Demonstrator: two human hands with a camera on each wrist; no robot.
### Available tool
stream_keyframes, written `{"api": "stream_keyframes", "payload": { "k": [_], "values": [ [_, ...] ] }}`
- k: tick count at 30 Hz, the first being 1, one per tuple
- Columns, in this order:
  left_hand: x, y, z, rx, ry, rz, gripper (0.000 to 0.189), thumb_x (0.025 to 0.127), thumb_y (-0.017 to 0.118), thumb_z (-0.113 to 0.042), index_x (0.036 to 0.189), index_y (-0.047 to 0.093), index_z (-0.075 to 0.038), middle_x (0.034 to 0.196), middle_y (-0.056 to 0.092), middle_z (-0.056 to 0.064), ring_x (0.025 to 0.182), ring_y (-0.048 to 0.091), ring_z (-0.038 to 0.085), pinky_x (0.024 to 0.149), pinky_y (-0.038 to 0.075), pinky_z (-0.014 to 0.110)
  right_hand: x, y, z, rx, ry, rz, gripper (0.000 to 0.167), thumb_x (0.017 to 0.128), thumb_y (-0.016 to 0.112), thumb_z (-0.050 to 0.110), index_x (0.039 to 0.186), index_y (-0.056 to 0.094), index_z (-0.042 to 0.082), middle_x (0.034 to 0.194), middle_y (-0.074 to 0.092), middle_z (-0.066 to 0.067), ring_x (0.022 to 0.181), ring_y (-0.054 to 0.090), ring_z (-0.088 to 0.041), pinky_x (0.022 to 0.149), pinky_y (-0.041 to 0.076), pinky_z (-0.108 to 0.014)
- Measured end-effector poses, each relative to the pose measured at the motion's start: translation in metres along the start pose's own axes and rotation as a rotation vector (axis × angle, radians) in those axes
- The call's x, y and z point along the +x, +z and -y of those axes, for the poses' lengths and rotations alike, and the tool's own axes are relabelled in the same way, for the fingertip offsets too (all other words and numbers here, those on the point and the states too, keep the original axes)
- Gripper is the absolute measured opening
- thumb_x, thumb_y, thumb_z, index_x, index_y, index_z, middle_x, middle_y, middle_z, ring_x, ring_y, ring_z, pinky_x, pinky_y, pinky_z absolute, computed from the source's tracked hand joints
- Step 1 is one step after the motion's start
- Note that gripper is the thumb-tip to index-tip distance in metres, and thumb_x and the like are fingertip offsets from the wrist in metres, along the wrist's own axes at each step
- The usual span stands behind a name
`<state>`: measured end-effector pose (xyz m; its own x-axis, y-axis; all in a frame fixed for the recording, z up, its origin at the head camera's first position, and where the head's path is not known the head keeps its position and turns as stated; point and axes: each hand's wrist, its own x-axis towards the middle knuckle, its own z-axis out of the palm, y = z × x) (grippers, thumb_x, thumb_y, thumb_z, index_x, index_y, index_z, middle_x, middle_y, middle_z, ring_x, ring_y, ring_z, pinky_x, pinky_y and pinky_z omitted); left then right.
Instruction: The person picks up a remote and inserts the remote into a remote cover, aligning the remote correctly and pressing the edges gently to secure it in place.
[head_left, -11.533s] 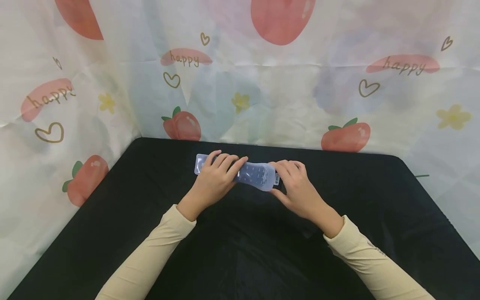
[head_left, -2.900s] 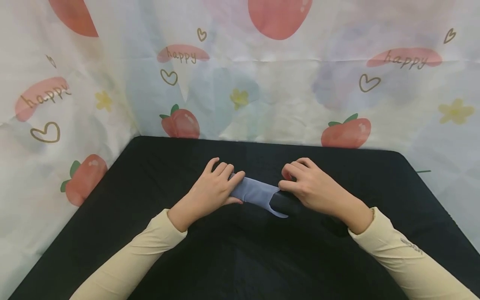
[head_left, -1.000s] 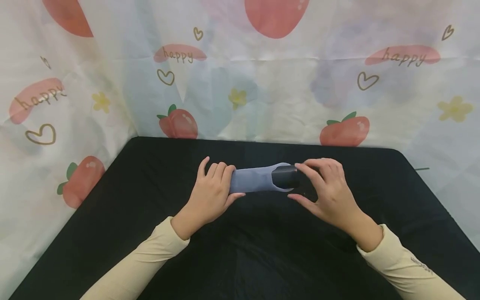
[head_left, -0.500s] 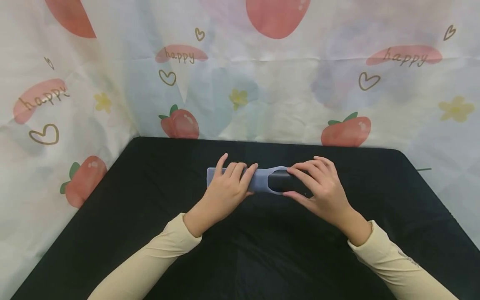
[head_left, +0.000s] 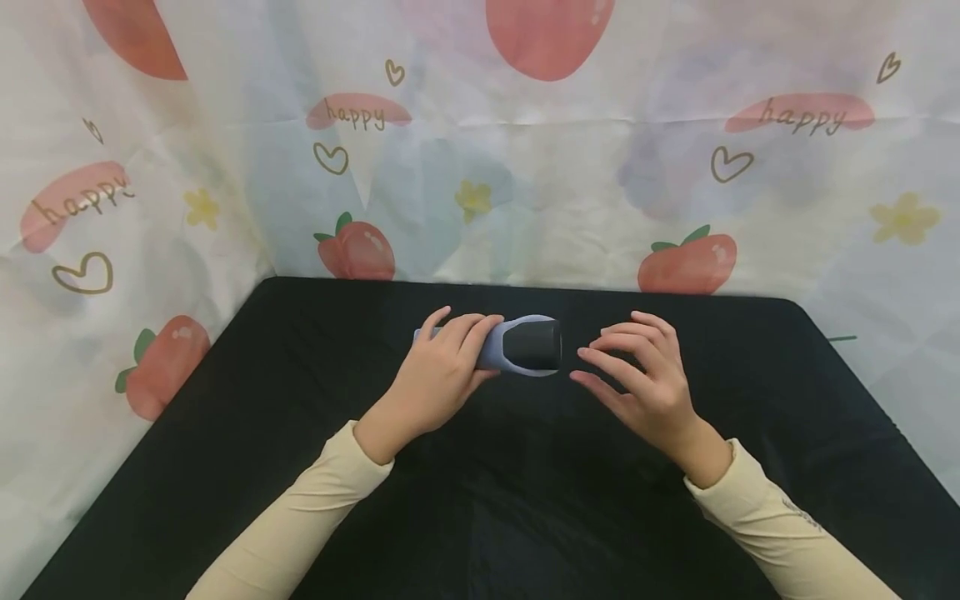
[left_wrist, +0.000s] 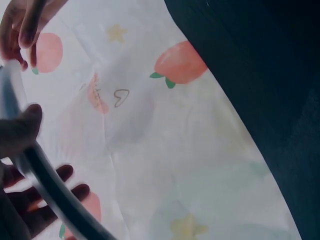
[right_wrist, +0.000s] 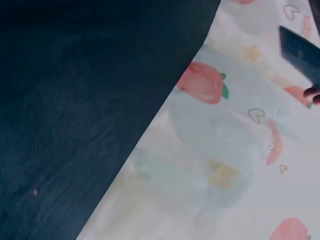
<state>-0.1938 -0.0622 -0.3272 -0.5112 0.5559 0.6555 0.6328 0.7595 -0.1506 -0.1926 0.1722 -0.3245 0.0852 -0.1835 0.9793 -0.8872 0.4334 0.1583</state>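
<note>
A black remote control (head_left: 534, 345) sits inside a translucent bluish silicone cover (head_left: 491, 350), held off the table. Its bare black end shows through the cover's rounded opening and points right. My left hand (head_left: 431, 379) grips the covered part, fingers over the top and thumb beneath, hiding much of its length. In the left wrist view, the remote control (left_wrist: 62, 195) is seen edge-on and blurred beside the thumb. My right hand (head_left: 648, 383) is apart from it, just to the right, with loosely bent fingers and nothing between them. The right wrist view catches the remote control's dotted face (right_wrist: 300, 52).
A black cloth covers the table (head_left: 525, 517). Behind it and on the left hangs a pale curtain (head_left: 555, 192) printed with fruit, hearts and "happy"; it meets the table's far edge.
The cover, earlier translucent with the right hand at its end, now has the remote control in it. Within the last half second my right hand let go, and the left hand turned the remote slightly leftward.
</note>
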Motion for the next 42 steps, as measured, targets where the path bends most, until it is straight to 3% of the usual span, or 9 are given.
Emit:
{"api": "stream_keyframes", "payload": {
  "k": [7, 14, 19, 22, 26, 30, 37, 39, 42],
  "values": [
    [-0.004, -0.002, 0.003, -0.055, 0.087, 0.028, 0.06, 0.079, 0.075, -0.034, 0.128, 0.051, -0.009, 0.117, 0.062, 0.005, 0.108, 0.059, 0.017, 0.105, 0.038, 0.045, 0.008, 0.005, 0.001, 0.034, -0.208, -0.088, 0.012, 0.082, 0.071, 0.009, 0.07, 0.07, 0.006, 0.064, 0.059, -0.012, 0.064, 0.052, -0.028, 0.098, 0.042, -0.042],
    [-0.005, -0.002, 0.006, -0.115, 0.129, 0.07, 0.059, 0.08, 0.074, -0.032, 0.128, 0.05, -0.009, 0.12, 0.062, 0.005, 0.112, 0.058, 0.017, 0.107, 0.037, 0.044, 0.012, 0.008, 0.0, 0.039, -0.341, -0.075, 0.018, 0.083, 0.068, 0.004, 0.065, 0.068, 0.006, 0.062, 0.058, -0.01, 0.06, 0.052, -0.026, 0.087, 0.045, -0.043],
    [-0.005, -0.002, 0.008, -0.256, 0.066, 0.116, 0.057, 0.08, 0.074, -0.029, 0.129, 0.05, -0.011, 0.121, 0.06, 0.003, 0.108, 0.058, 0.016, 0.101, 0.044, 0.034, 0.007, 0.01, -0.004, 0.044, -0.386, -0.033, 0.022, 0.084, 0.066, 0.001, 0.062, 0.066, 0.006, 0.061, 0.057, -0.009, 0.06, 0.051, -0.024, 0.077, 0.043, -0.044],
    [-0.007, 0.0, 0.009, -0.331, 0.015, 0.143, 0.056, 0.081, 0.073, -0.026, 0.129, 0.05, -0.011, 0.122, 0.058, 0.004, 0.107, 0.058, 0.017, 0.1, 0.046, 0.034, 0.0, 0.01, -0.008, 0.048, -0.4, 0.022, 0.024, 0.085, 0.065, 0.001, 0.061, 0.066, 0.006, 0.063, 0.06, -0.009, 0.061, 0.053, -0.024, 0.074, 0.041, -0.045],
    [-0.008, 0.002, 0.008, -0.364, -0.013, 0.155, 0.055, 0.082, 0.073, -0.025, 0.129, 0.05, -0.011, 0.123, 0.056, 0.005, 0.11, 0.058, 0.02, 0.104, 0.043, 0.038, -0.009, 0.009, -0.012, 0.043, -0.423, 0.063, 0.025, 0.086, 0.064, 0.001, 0.061, 0.066, 0.005, 0.064, 0.063, -0.009, 0.062, 0.055, -0.023, 0.072, 0.041, -0.045],
    [-0.009, 0.004, 0.006, -0.3, -0.011, 0.141, 0.056, 0.08, 0.074, -0.028, 0.129, 0.051, -0.013, 0.122, 0.055, 0.006, 0.109, 0.057, 0.02, 0.098, 0.047, 0.034, -0.014, 0.01, -0.013, 0.031, -0.436, 0.039, 0.026, 0.085, 0.064, 0.001, 0.059, 0.066, 0.006, 0.062, 0.065, -0.009, 0.059, 0.055, -0.022, 0.071, 0.042, -0.044],
    [-0.003, 0.001, 0.002, 0.064, 0.128, 0.035, 0.055, 0.07, 0.082, -0.037, 0.115, 0.06, -0.015, 0.107, 0.063, 0.002, 0.098, 0.06, 0.019, 0.088, 0.049, 0.034, -0.006, 0.012, -0.009, 0.0, -0.541, -0.043, 0.025, 0.083, 0.066, -0.001, 0.059, 0.067, 0.007, 0.056, 0.067, -0.006, 0.055, 0.057, -0.018, 0.072, 0.044, -0.041],
    [-0.002, -0.002, 0.002, 0.093, 0.143, 0.033, 0.055, 0.068, 0.083, -0.039, 0.113, 0.06, -0.015, 0.104, 0.064, 0.001, 0.093, 0.06, 0.018, 0.082, 0.05, 0.032, -0.003, 0.013, -0.008, -0.004, -0.562, -0.046, 0.024, 0.082, 0.066, -0.002, 0.06, 0.067, 0.007, 0.056, 0.067, -0.005, 0.055, 0.057, -0.017, 0.069, 0.043, -0.04],
    [-0.002, -0.005, 0.001, 0.063, 0.145, 0.061, 0.055, 0.068, 0.083, -0.036, 0.113, 0.059, -0.014, 0.103, 0.062, 0.002, 0.088, 0.059, 0.018, 0.074, 0.053, 0.029, -0.001, 0.012, -0.008, -0.006, -0.589, -0.022, 0.024, 0.083, 0.065, -0.002, 0.061, 0.065, 0.007, 0.057, 0.067, -0.004, 0.056, 0.056, -0.016, 0.064, 0.04, -0.038]
  ]
}}
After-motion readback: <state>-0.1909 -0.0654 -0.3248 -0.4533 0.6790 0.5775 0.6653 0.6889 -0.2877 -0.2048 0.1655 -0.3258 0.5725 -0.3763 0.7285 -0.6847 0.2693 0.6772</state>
